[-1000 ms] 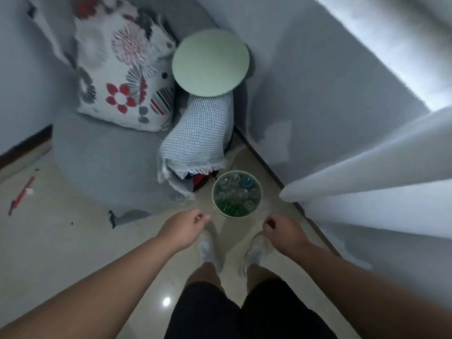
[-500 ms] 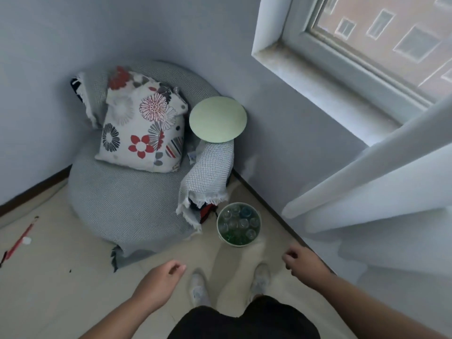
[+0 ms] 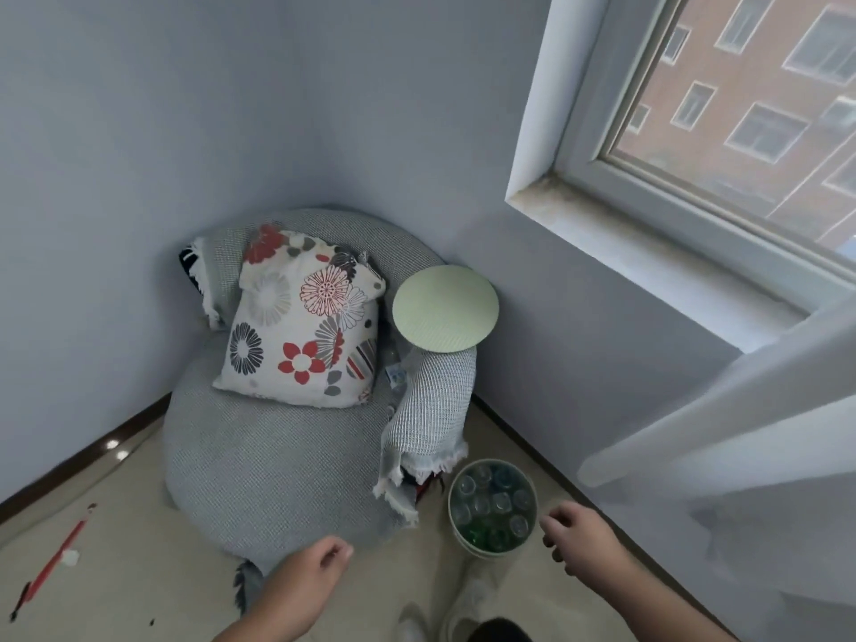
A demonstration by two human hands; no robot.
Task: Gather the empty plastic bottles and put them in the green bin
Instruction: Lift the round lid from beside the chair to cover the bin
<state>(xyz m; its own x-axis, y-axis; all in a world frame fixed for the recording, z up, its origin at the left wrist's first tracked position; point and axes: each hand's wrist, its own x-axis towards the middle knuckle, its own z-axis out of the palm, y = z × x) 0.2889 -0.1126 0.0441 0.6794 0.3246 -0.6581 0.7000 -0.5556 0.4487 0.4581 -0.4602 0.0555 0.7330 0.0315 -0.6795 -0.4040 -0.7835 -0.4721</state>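
A pale green round bin (image 3: pixel 481 552) stands on the floor by the wall, below the window. Several clear and green plastic bottles (image 3: pixel 492 502) stand upright in it, caps up. My left hand (image 3: pixel 303 583) hovers low over the floor to the left of the bin, fingers loosely curled, holding nothing. My right hand (image 3: pixel 579 539) hangs just right of the bin's rim, also with nothing in it. A small clear thing with a blue label (image 3: pixel 396 373) is wedged between the pillow and the draped stool; I cannot tell what it is.
A grey beanbag seat (image 3: pixel 273 461) fills the corner, with a flowered pillow (image 3: pixel 301 326) on it. A round green-topped stool (image 3: pixel 445 308) draped in grey cloth stands beside the bin. A white curtain (image 3: pixel 722 437) hangs at right. A red pen (image 3: pixel 55 553) lies on the floor at left.
The view has lifted, bringing the window and corner walls into sight. Both hands have drawn back from the bin and spread apart, lower in the frame.
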